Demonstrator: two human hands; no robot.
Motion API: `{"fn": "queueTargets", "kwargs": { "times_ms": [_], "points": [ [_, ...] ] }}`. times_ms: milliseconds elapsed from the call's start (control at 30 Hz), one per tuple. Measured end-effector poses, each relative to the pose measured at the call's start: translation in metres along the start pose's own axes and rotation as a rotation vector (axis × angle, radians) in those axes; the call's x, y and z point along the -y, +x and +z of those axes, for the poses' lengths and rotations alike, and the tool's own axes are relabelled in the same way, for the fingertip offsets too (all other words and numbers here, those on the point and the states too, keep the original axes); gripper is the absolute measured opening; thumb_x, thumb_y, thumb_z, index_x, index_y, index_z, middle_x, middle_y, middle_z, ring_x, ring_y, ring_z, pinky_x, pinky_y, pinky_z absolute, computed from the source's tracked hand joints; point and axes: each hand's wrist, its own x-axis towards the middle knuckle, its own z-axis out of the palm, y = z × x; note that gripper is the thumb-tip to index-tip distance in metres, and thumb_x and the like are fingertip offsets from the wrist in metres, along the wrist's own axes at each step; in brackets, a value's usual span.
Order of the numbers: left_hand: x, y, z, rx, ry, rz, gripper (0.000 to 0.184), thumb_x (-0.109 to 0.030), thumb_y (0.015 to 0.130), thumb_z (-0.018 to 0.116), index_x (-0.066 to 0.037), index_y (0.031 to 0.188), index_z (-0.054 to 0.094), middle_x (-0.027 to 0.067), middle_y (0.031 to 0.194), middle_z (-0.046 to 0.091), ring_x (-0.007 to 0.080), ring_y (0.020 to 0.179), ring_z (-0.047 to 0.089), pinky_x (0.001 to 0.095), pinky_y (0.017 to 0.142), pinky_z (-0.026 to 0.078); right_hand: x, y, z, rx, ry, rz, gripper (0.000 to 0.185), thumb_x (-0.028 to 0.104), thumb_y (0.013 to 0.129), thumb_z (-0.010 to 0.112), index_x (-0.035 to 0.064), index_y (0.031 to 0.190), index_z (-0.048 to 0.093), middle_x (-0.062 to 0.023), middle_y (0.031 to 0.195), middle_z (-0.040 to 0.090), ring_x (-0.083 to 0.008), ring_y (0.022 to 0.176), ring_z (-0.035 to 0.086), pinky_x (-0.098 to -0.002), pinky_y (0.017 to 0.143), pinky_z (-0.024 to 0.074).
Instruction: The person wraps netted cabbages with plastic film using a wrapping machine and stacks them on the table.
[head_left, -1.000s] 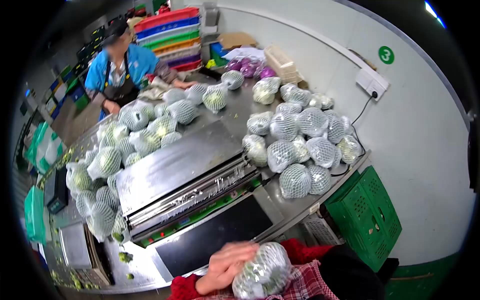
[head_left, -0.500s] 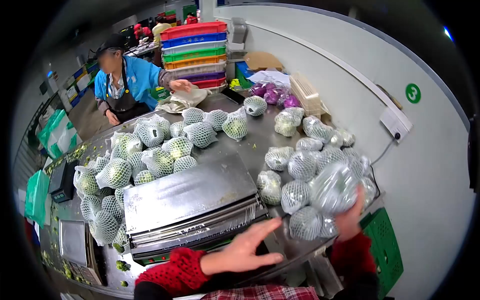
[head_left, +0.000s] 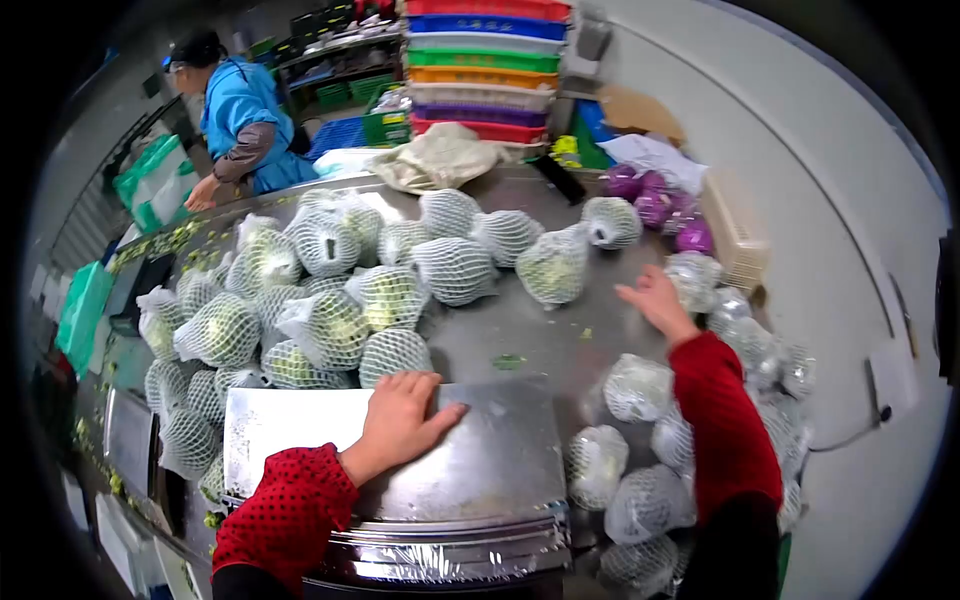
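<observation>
My left hand (head_left: 400, 420) lies flat on the metal top of a wrapping machine (head_left: 490, 440), fingers stretched forward and thumb out. A roll of clear film (head_left: 450, 565) shows along the machine's front. My right hand (head_left: 658, 302) reaches over the steel table with nothing in it, fingers apart. Just right of it sits a film-wrapped head (head_left: 693, 280); whether they touch I cannot tell. Pale green vegetable heads in white foam nets (head_left: 455, 270) are heaped behind and left of the machine. More wrapped, netted heads (head_left: 650, 503) lie under and beside my right forearm.
Purple bundles (head_left: 655, 208) and a cream crate (head_left: 732, 235) stand by the white wall. A dark phone-like slab (head_left: 558, 180) and a cloth (head_left: 440, 158) lie at the back, before stacked colored crates (head_left: 485, 75). A person in blue (head_left: 245, 125) stands far left.
My right hand has let go of a wrapped head at the right pile and moved forward and left. My left hand has settled onto the machine top. The person in blue has turned away.
</observation>
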Motion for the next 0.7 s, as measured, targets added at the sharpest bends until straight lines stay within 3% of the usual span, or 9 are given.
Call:
{"fn": "queueTargets", "kwargs": {
  "times_ms": [167, 233, 300, 333, 500, 567, 600, 633, 700],
  "points": [
    [0.006, 0.004, -0.003, -0.052, -0.131, -0.021, 0.035, -0.031, 0.081, 0.072, -0.002, 0.098, 0.065, 0.0110, 0.078, 0.060, 0.0292, 0.073, 0.057, 0.0378, 0.072, 0.043, -0.025, 0.086, 0.171, -0.109, 0.228, -0.105, 0.118, 0.031, 0.057, 0.088, 0.0030, 0.146, 0.016, -0.0265, 0.137, 0.041, -0.0381, 0.128, 0.040, -0.0433, 0.106, 0.0346],
    [0.008, 0.003, -0.002, -0.038, -0.149, -0.047, 0.036, -0.031, 0.081, 0.071, -0.002, 0.100, 0.064, 0.0113, 0.080, 0.061, 0.0290, 0.075, 0.058, 0.0372, 0.071, 0.044, -0.022, 0.087, 0.175, -0.138, 0.228, -0.125, 0.101, 0.021, 0.063, 0.084, -0.0003, 0.142, 0.024, -0.0240, 0.129, 0.049, -0.0354, 0.118, 0.051, -0.0422, 0.101, 0.0418],
    [0.006, 0.003, -0.003, -0.085, -0.183, -0.066, 0.038, -0.033, 0.081, 0.072, -0.002, 0.101, 0.064, 0.0120, 0.084, 0.064, 0.0296, 0.079, 0.060, 0.0376, 0.072, 0.046, -0.015, 0.087, 0.162, 0.049, 0.939, 0.210, 0.077, 0.012, 0.068, 0.076, -0.0027, 0.132, 0.037, -0.0189, 0.118, 0.058, -0.0288, 0.104, 0.061, -0.0381, 0.090, 0.0498],
    [0.009, 0.000, -0.003, -0.031, -0.178, -0.099, 0.047, -0.030, 0.082, 0.071, -0.003, 0.118, 0.058, 0.0139, 0.098, 0.064, 0.0294, 0.087, 0.062, 0.0368, 0.078, 0.048, 0.001, 0.075, 0.155, 0.158, 1.081, 0.213, 0.056, 0.007, 0.071, 0.070, -0.0027, 0.122, 0.048, -0.0136, 0.109, 0.063, -0.0229, 0.092, 0.065, -0.0343, 0.083, 0.0531],
    [0.007, -0.008, -0.008, -0.215, -0.697, -0.185, 0.076, -0.022, 0.085, 0.070, -0.002, 0.145, 0.029, 0.0171, 0.130, 0.051, 0.0248, 0.112, 0.055, 0.0351, 0.091, 0.047, 0.158, -0.056, 0.093, 0.536, 0.613, -0.101, 0.064, 0.037, 0.080, 0.070, -0.0030, 0.125, 0.049, -0.0115, 0.111, 0.062, -0.0207, 0.099, 0.061, -0.0336, 0.087, 0.0473],
    [-0.018, -0.028, -0.044, -0.255, -1.070, -0.241, 0.073, -0.017, 0.085, 0.070, -0.001, 0.144, 0.031, 0.0155, 0.129, 0.051, 0.0204, 0.115, 0.051, 0.0340, 0.093, 0.046, 0.203, -0.118, 0.096, 0.533, 0.292, -0.210, 0.073, 0.051, 0.085, 0.062, -0.0075, 0.126, 0.048, -0.0217, 0.118, 0.060, -0.0292, 0.107, 0.060, -0.0366, 0.092, 0.0449],
    [-0.017, -0.045, -0.052, -0.322, -0.821, -0.235, 0.067, -0.016, 0.087, 0.069, 0.001, 0.142, 0.034, 0.0143, 0.125, 0.054, 0.0173, 0.111, 0.053, 0.0320, 0.091, 0.046, 0.223, -0.152, 0.096, 0.574, 0.290, -0.244, 0.072, 0.050, 0.087, 0.060, -0.0078, 0.128, 0.047, -0.0257, 0.119, 0.058, -0.0331, 0.109, 0.059, -0.0366, 0.093, 0.0443],
    [-0.025, -0.065, -0.068, -0.284, -1.100, -0.423, 0.059, -0.014, 0.088, 0.068, 0.003, 0.137, 0.041, 0.0124, 0.120, 0.058, 0.0155, 0.107, 0.055, 0.0301, 0.091, 0.046, 0.237, -0.186, 0.097, 0.609, 0.298, -0.281, 0.071, 0.050, 0.089, 0.058, -0.0081, 0.129, 0.046, -0.0296, 0.121, 0.056, -0.0369, 0.112, 0.057, -0.0367, 0.094, 0.0437],
    [-0.018, -0.115, -0.083, -0.261, -0.983, -0.449, 0.053, -0.012, 0.089, 0.066, 0.004, 0.134, 0.045, 0.0105, 0.115, 0.061, 0.0144, 0.105, 0.057, 0.0289, 0.090, 0.047, 0.221, -0.229, 0.144, 0.505, 0.257, -0.404, 0.066, 0.047, 0.093, 0.052, -0.0066, 0.130, 0.044, -0.0329, 0.120, 0.055, -0.0416, 0.113, 0.055, -0.0395, 0.095, 0.0429]
  ]
}}
